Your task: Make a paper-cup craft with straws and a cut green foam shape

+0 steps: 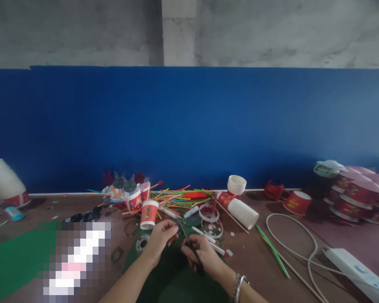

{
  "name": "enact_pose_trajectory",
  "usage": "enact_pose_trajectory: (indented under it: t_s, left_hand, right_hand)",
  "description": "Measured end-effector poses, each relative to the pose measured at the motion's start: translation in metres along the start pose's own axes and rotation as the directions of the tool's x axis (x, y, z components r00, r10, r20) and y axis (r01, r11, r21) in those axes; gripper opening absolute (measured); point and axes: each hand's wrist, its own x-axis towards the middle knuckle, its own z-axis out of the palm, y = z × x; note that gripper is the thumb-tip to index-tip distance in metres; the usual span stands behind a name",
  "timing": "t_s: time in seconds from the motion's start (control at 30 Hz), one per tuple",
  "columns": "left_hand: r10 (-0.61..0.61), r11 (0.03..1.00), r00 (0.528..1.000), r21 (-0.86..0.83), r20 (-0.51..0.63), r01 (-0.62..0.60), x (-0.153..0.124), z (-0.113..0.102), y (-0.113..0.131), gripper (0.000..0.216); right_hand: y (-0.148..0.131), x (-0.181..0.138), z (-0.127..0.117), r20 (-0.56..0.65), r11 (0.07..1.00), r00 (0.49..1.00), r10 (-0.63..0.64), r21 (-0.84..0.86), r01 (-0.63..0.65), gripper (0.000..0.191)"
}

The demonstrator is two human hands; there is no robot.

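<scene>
Short of far edge of counter (246,265), steer scissors (196,253), clamped in right grip (206,252), clear of left grip (161,236), unclear whether apart or together.

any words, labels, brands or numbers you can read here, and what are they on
No text can be read for certain.
Red cup just beyond the left hand: the cup has a yellowish print, too small and blurred to read.
Power strip at right: bluish marks, too blurred to read.
Small blue bottle at far left: too blurred to read.
Pixelated patch at left: anything written there is hidden.
</scene>
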Motion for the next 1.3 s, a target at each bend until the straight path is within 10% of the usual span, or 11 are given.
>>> enact_pose_trajectory:
  t_s: [1.3]
  left_hand:
    - [-0.050, 0.999, 0.991, 0.000, 0.121, 0.050, 0.002, -0.006, 0.002, 0.026]
  right_hand:
    - [0.008, 0.002, -0.002, 0.035, 1.000, 0.999, -0.002, -0.017, 0.003, 0.028]
